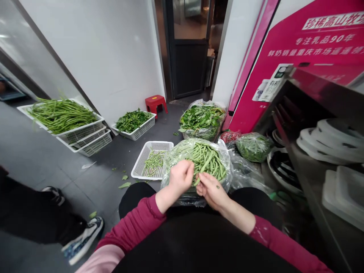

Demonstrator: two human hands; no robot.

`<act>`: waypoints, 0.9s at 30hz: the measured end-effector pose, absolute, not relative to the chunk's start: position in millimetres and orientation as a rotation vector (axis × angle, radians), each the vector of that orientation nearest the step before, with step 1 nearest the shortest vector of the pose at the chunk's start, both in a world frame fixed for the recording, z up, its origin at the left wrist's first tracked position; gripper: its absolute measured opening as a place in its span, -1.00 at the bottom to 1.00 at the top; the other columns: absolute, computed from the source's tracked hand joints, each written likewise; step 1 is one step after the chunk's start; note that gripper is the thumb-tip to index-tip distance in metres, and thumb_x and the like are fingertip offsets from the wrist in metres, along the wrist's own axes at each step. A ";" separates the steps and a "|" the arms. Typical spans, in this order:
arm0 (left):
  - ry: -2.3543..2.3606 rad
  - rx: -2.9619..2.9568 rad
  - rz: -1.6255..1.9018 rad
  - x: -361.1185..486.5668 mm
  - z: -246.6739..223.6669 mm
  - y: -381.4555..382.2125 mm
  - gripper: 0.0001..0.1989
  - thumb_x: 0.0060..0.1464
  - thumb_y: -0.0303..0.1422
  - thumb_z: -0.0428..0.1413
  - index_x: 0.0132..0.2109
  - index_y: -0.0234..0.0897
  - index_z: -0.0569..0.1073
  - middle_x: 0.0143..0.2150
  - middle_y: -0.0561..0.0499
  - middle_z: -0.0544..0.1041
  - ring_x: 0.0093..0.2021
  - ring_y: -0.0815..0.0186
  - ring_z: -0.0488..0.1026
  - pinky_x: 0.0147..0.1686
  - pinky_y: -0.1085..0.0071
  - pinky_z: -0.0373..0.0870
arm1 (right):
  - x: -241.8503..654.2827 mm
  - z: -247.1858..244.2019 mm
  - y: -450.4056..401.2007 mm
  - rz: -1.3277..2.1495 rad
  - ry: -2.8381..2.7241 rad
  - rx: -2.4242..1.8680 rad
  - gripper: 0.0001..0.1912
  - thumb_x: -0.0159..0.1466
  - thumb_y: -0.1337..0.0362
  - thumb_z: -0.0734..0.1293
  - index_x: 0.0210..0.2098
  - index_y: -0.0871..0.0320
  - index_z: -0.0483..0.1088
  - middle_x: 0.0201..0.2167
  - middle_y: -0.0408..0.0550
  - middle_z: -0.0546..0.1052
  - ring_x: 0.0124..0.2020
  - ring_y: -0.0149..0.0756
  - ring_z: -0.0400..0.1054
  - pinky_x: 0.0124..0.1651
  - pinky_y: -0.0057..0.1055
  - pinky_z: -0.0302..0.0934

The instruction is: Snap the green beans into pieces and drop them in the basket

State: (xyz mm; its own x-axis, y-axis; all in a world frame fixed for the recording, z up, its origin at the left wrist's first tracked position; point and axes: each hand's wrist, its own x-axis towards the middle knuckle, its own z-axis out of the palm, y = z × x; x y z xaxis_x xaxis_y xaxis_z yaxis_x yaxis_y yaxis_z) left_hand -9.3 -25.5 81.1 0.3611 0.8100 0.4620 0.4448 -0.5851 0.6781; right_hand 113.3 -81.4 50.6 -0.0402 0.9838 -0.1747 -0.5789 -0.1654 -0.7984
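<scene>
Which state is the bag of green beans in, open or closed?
Open. The bag is spread wide at its mouth, and the green beans inside lie uncovered.

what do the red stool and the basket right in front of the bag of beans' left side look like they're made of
Red stool: probably moulded plastic, smooth with a slight sheen, judging by its even colour and rounded edges.
Basket: likely white plastic, fairly matt, its walls and floor pierced in a regular grid.

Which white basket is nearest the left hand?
The white basket holding sparse green pieces, beside the bag of beans; the leaf-filled basket and basket stack sit farther from the left hand.
</scene>
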 end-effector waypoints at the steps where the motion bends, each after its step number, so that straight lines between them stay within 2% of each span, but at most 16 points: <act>1: 1.151 2.119 1.086 -6.6 81.4 -16.6 -0.67 0.08 -0.24 -0.14 -0.50 -0.29 0.37 -0.55 0.02 0.34 -0.49 0.40 0.26 -0.42 0.48 0.18 | 114.5 48.7 -82.9 1.515 -0.679 -0.915 -0.75 0.09 0.10 0.29 -0.48 0.18 0.27 -0.69 -0.26 0.21 -0.71 -0.55 0.05 -0.65 -0.55 -0.06; 4: 1.180 1.933 0.678 -1.3 72.8 6.4 -0.53 0.04 -0.10 -0.13 -0.66 -0.31 0.31 -0.73 0.08 0.21 -0.65 0.44 0.17 -0.58 0.49 0.10 | 125.9 43.2 -84.8 1.405 -0.820 -1.067 -0.73 0.11 0.09 0.26 -0.52 0.18 0.26 -0.69 -0.23 0.25 -0.72 -0.54 0.08 -0.65 -0.55 -0.05; 6: 1.121 1.777 0.482 1.4 64.5 13.3 -0.52 -0.02 -0.03 -0.08 -0.64 -0.33 0.35 -0.77 0.12 0.16 -0.72 0.48 0.09 -0.66 0.50 0.03 | 135.9 40.1 -85.6 1.406 -0.889 -1.102 -0.71 0.12 0.09 0.25 -0.55 0.18 0.25 -0.69 -0.23 0.26 -0.72 -0.54 0.07 -0.66 -0.55 -0.06; 8: 1.025 1.557 0.471 5.4 60.5 14.2 -0.53 -0.06 0.02 -0.07 -0.46 -0.35 0.40 -0.72 0.15 0.19 -0.74 0.52 0.04 -0.71 0.52 -0.05 | 143.2 37.0 -87.3 1.462 -0.953 -1.114 -0.70 0.13 0.09 0.24 -0.57 0.18 0.24 -0.71 -0.23 0.24 -0.73 -0.54 0.05 -0.67 -0.55 -0.07; 10: 0.882 1.331 0.482 11.1 62.4 13.5 -0.51 -0.05 0.04 -0.08 -0.31 -0.34 0.37 -0.67 0.17 0.18 -0.76 0.56 -0.03 -0.75 0.56 -0.13 | 146.1 34.1 -90.1 1.531 -1.026 -1.146 -0.70 0.13 0.10 0.23 -0.60 0.18 0.23 -0.73 -0.24 0.23 -0.74 -0.53 0.05 -0.68 -0.55 -0.08; 13: 0.767 1.144 0.528 18.5 69.6 16.2 -0.61 -0.09 -0.04 0.02 -0.35 -0.33 0.29 -0.68 0.24 0.07 -0.76 0.61 -0.12 -0.76 0.61 -0.25 | 145.4 32.3 -92.8 1.636 -1.072 -1.145 -0.73 0.12 0.16 0.25 -0.61 0.19 0.24 -0.73 -0.21 0.26 -0.72 -0.51 0.12 -0.67 -0.55 -0.03; 15: 0.762 1.098 0.612 20.3 71.5 20.2 -0.67 -0.13 -0.13 0.11 -0.42 -0.30 0.21 -0.69 0.25 0.05 -0.76 0.63 -0.13 -0.75 0.63 -0.28 | 144.8 33.5 -91.5 1.705 -0.980 -1.051 -0.80 0.12 0.19 0.25 -0.53 0.20 0.28 -0.65 -0.19 0.31 -0.67 -0.49 0.19 -0.63 -0.55 0.03; 17: 0.763 1.080 0.681 20.2 69.9 23.8 -0.67 -0.14 -0.18 0.13 -0.44 -0.29 0.16 -0.68 0.25 0.08 -0.76 0.63 -0.10 -0.76 0.64 -0.26 | 144.6 36.2 -87.9 1.803 -0.807 -0.924 -0.84 0.12 0.19 0.24 -0.39 0.17 0.31 -0.60 -0.21 0.30 -0.70 -0.53 0.14 -0.67 -0.56 -0.01; 19: 0.774 1.089 0.731 19.5 67.2 24.7 -0.70 -0.14 -0.21 0.13 -0.42 -0.29 0.17 -0.68 0.24 0.10 -0.76 0.63 -0.07 -0.76 0.64 -0.22 | 143.4 38.9 -85.2 1.901 -0.634 -0.837 -0.78 0.13 0.14 0.24 -0.30 0.14 0.30 -0.63 -0.26 0.22 -0.77 -0.59 -0.01 -0.74 -0.59 -0.14; 22: 0.831 1.130 0.770 17.5 65.6 17.5 -0.75 -0.13 -0.26 0.11 -0.37 -0.32 0.23 -0.70 0.24 0.11 -0.77 0.61 -0.04 -0.76 0.64 -0.16 | 139.8 36.4 -88.9 1.943 -0.490 -0.864 -0.74 0.12 0.08 0.25 -0.36 0.16 0.29 -0.71 -0.32 0.07 -0.80 -0.64 -0.19 -0.78 -0.63 -0.29; 24: 0.918 1.198 0.786 15.3 66.2 7.3 -0.80 -0.12 -0.31 0.08 -0.36 -0.34 0.28 -0.68 0.20 0.18 -0.75 0.59 0.03 -0.75 0.63 -0.07 | 141.1 24.6 -93.4 1.897 -0.435 -0.946 -0.75 0.08 0.09 0.30 -0.43 0.15 0.27 -0.75 -0.34 0.01 -0.81 -0.65 -0.19 -0.79 -0.65 -0.27; 27: 0.965 1.566 0.919 13.1 65.9 -15.9 -0.88 -0.15 -0.38 0.08 -0.41 -0.36 0.37 -0.58 0.10 0.32 -0.59 0.53 0.23 -0.60 0.62 0.15 | 153.8 -7.7 -87.9 1.791 -0.455 -1.079 -0.71 -0.01 0.02 0.33 -0.42 0.05 0.26 -0.75 -0.27 0.15 -0.80 -0.53 -0.02 -0.80 -0.55 -0.05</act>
